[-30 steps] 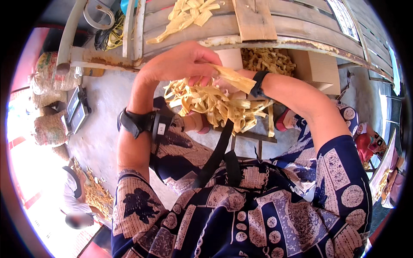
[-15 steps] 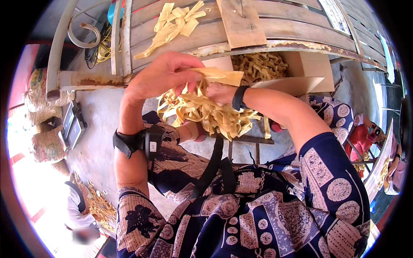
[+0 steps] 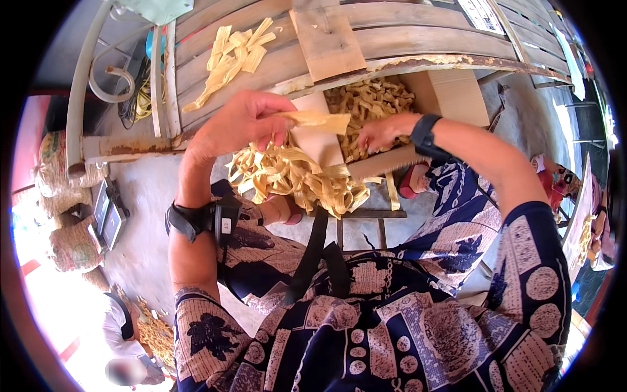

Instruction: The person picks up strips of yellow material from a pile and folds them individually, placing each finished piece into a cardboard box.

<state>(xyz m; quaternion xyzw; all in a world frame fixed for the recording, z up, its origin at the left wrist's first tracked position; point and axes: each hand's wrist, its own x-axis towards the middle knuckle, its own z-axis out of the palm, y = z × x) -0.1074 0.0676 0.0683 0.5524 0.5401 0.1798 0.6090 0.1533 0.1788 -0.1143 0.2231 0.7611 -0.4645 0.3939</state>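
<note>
My left hand (image 3: 251,124) is closed on a flat, pale-yellow strip (image 3: 326,122), whose free end points right. Under it lies a heap of similar loose strips (image 3: 294,176), on a low support between my knees. My right hand (image 3: 385,134) reaches over the near side of an open cardboard box (image 3: 457,95). Its fingers are curled downward among short, twisted yellow pieces (image 3: 372,98) that fill the box. Whether a piece is between those fingers is hidden.
A slatted bench (image 3: 431,42) with a rusty metal edge spans the far side. On it lie more strips (image 3: 235,52) and a wooden board (image 3: 326,42). Woven sacks (image 3: 72,242) and a flat dark device (image 3: 110,212) stand at left. Other people sit at lower left and far right.
My right hand has moved right from the strip by my left hand to over the box. The left hand still holds its strip. The view has shifted slightly.
</note>
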